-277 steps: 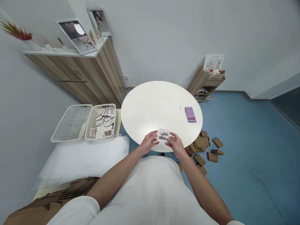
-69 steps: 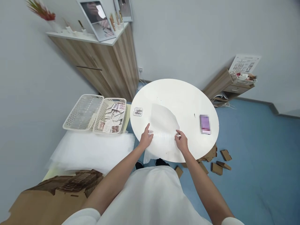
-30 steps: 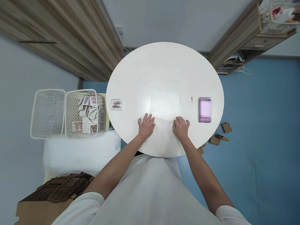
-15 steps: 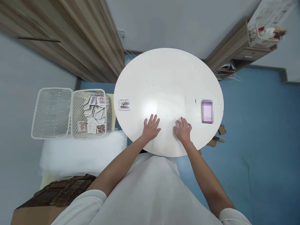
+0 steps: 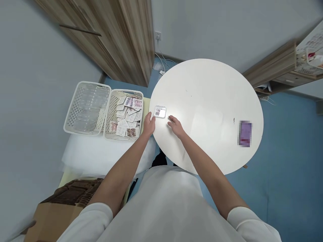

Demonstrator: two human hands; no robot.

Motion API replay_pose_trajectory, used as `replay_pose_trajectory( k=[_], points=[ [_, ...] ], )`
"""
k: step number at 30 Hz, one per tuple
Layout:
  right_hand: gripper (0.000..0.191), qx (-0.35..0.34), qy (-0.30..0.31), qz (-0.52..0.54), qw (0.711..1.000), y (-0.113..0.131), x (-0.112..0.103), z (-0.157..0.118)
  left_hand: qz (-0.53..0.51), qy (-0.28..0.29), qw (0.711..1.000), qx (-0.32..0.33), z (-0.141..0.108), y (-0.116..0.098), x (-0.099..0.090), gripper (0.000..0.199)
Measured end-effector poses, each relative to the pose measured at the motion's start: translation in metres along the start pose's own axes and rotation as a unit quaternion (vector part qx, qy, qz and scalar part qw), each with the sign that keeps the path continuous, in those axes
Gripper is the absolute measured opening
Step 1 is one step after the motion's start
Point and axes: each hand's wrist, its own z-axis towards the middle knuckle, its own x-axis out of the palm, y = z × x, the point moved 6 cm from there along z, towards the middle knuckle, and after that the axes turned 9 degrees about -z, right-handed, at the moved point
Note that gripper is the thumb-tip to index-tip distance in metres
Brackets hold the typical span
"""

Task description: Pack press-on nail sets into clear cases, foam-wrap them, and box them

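A small clear plastic case [image 5: 160, 112] lies flat at the left side of the round white table [image 5: 209, 90]. Dark pieces show inside it, partly lost in glare. My left hand [image 5: 149, 126] is at the table's left edge, just beside the case's lower left corner, thumb and fingers apart. I cannot tell whether it touches the case. To the right of the case, with a small gap, my right hand [image 5: 176, 126] has its fingers stretched toward it and holds nothing.
Left of the table, a white basket [image 5: 107, 126] holds many small printed packs [image 5: 130, 116]. Another white basket [image 5: 66, 126] beside it contains clear plastic pieces. A blurred purple object [image 5: 244, 133] lies at the table's right. A cardboard box [image 5: 54, 218] stands lower left.
Both hands have moved left from the table's front middle to either side of the clear case. The view has shifted left, so the table appears farther right.
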Motion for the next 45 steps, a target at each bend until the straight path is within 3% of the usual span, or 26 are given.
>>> replay_pose_trajectory(
  k=[5,9,12,15,22,30,38,42,45],
  points=[
    [0.051,0.008,0.019,0.060,0.998,0.004,0.029,0.014,-0.049,0.028,0.998,-0.033,0.007,0.005,0.005,0.045],
    [0.051,0.017,0.002,0.056,0.998,0.003,0.024,0.008,-0.067,0.034,0.996,-0.040,-0.002,0.002,0.012,0.042],
    [0.047,0.003,-0.023,0.056,0.998,-0.001,0.003,-0.009,-0.084,0.043,0.995,-0.018,-0.017,-0.006,0.025,0.039],
    [0.045,-0.008,-0.056,0.045,0.997,-0.013,-0.028,-0.036,-0.095,0.078,0.992,0.011,-0.040,-0.015,0.050,0.038],
    [0.043,0.013,-0.124,0.010,0.992,-0.076,-0.098,-0.118,-0.062,0.218,0.971,0.079,-0.110,-0.032,0.125,0.036],
    [0.044,0.012,-0.143,-0.070,0.987,-0.139,-0.140,-0.170,0.027,0.293,0.953,0.067,-0.164,-0.032,0.186,0.033],
    [0.046,-0.020,-0.109,-0.133,0.985,-0.159,-0.147,-0.174,0.085,0.279,0.952,0.093,-0.182,-0.035,0.204,0.033],
    [0.046,-0.047,-0.120,-0.179,0.975,-0.155,-0.151,-0.179,0.102,0.258,0.956,0.095,-0.185,-0.036,0.202,0.034],
    [0.042,-0.099,-0.127,-0.261,0.952,-0.146,-0.150,-0.185,0.125,0.245,0.955,0.109,-0.189,-0.035,0.193,0.039]
  ],
)
